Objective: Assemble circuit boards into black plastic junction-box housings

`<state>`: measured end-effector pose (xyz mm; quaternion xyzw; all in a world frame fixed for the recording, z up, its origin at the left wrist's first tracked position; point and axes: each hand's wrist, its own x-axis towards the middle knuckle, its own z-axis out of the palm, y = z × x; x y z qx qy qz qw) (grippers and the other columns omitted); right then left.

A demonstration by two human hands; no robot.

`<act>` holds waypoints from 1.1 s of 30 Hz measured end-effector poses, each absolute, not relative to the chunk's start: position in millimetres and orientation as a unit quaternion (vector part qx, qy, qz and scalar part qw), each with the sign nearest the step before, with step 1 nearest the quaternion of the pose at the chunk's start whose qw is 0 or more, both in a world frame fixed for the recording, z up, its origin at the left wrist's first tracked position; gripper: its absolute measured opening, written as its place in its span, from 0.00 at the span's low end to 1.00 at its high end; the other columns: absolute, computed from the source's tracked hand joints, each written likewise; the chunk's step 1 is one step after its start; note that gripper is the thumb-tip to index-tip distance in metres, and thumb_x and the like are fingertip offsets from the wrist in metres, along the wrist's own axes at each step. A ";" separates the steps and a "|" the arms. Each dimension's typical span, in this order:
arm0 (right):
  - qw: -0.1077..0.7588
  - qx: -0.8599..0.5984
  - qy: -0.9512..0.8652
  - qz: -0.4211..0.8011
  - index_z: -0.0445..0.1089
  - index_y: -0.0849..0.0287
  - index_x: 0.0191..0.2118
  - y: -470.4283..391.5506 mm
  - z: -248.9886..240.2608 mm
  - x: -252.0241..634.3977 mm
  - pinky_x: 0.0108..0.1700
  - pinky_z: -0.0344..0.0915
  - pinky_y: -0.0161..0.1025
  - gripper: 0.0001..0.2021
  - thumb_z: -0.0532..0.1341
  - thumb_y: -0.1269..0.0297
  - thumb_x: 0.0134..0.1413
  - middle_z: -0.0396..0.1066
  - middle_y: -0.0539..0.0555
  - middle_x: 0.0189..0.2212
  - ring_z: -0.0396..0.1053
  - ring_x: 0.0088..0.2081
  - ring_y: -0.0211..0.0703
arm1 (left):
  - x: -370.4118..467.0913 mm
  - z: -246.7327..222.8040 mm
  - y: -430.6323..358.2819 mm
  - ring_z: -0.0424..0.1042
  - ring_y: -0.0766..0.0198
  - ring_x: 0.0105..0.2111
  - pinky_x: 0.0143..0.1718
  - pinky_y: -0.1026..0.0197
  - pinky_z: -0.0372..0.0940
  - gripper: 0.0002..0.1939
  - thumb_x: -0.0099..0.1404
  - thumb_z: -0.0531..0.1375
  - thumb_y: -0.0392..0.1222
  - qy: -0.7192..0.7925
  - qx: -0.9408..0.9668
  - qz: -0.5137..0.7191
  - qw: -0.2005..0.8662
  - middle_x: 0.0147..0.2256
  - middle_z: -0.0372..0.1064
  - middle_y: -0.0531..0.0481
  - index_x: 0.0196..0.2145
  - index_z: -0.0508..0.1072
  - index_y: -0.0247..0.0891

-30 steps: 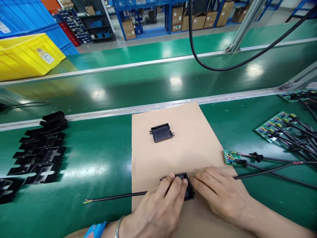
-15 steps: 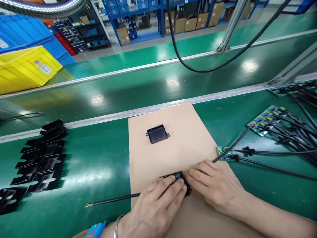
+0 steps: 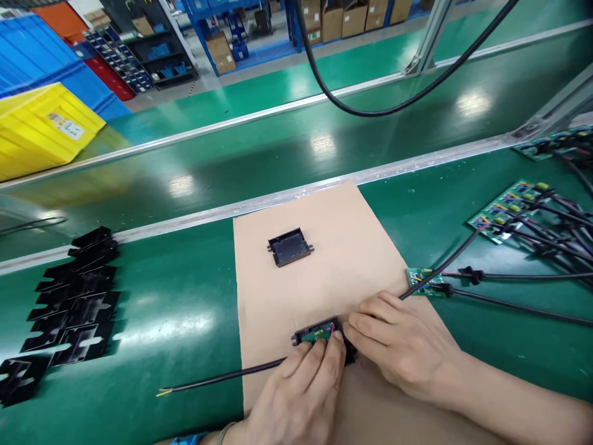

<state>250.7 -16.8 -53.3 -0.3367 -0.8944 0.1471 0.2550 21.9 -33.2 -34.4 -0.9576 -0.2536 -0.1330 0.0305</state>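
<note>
Both hands are working on the small black housing (image 3: 324,337), which is lying at the near end of the brown cardboard sheet (image 3: 324,272) with a green circuit board showing inside it. The left hand (image 3: 301,395) is pressing its fingertips down on the housing's near edge, and the right hand (image 3: 403,349) is closing its fingers against the housing's right side, so the 2 hands are pinning the part rather than lifting it. A black cable (image 3: 222,377) is running out of the housing to the left, off the sheet, with bare wire ends. As a judgement, uneven pressing could be tilting the board in its seat, or a lead could be getting pinched under the edge; the cable passing under the right hand toward the loose circuit board (image 3: 421,279) could also be dragging that board if tugged. A second, empty black shell (image 3: 290,246) is sitting further up the sheet, well apart from the hands. Left of the sheet, black flat parts (image 3: 69,296) are lying in overlapping rows; right of it, wired circuit boards (image 3: 514,207) are piled with tangled leads. Beyond the sheet, a conveyor belt (image 3: 278,154) is running across, with a yellow bin (image 3: 37,130) behind. Nothing is blocking the hands.
</note>
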 end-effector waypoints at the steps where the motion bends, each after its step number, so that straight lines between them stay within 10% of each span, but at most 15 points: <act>1: 0.257 -0.335 -0.894 0.149 0.69 0.66 0.41 -16.2 -54.1 250.9 0.37 0.51 0.45 0.13 0.47 0.74 0.65 0.68 0.57 0.37 0.57 0.38 0.45 | 21.8 -32.1 -31.9 0.64 0.61 0.51 0.53 0.59 0.58 0.23 0.71 0.40 0.31 -0.251 -0.959 -0.130 0.019 0.55 0.64 0.44 0.52 0.71 0.26; 9: 0.258 -0.368 -0.875 0.179 0.69 0.61 0.40 -16.9 -53.2 252.5 0.38 0.52 0.42 0.12 0.50 0.77 0.60 0.67 0.54 0.34 0.58 0.37 0.43 | 5.9 -5.7 -11.3 0.63 0.62 0.46 0.48 0.57 0.61 0.14 0.66 0.56 0.35 -0.271 -0.942 -0.114 -0.162 0.47 0.67 0.49 0.49 0.70 0.34; 17: 0.207 -0.401 -0.871 0.193 0.56 0.63 0.61 -23.8 -41.6 239.3 0.57 0.52 0.48 0.32 0.63 0.59 0.52 0.60 0.59 0.53 0.55 0.52 0.50 | 1.5 -17.5 -12.1 0.64 0.61 0.44 0.45 0.56 0.64 0.16 0.69 0.52 0.37 -0.232 -0.964 -0.069 -0.111 0.49 0.65 0.48 0.53 0.68 0.34; 33: 0.174 -0.377 -0.889 0.193 0.56 0.65 0.60 -17.1 -42.3 235.5 0.54 0.54 0.47 0.30 0.63 0.63 0.54 0.60 0.60 0.52 0.55 0.50 0.50 | -4.4 -16.7 -5.6 0.63 0.61 0.41 0.42 0.56 0.61 0.15 0.71 0.49 0.39 -0.242 -0.952 -0.073 -0.172 0.42 0.67 0.50 0.51 0.68 0.35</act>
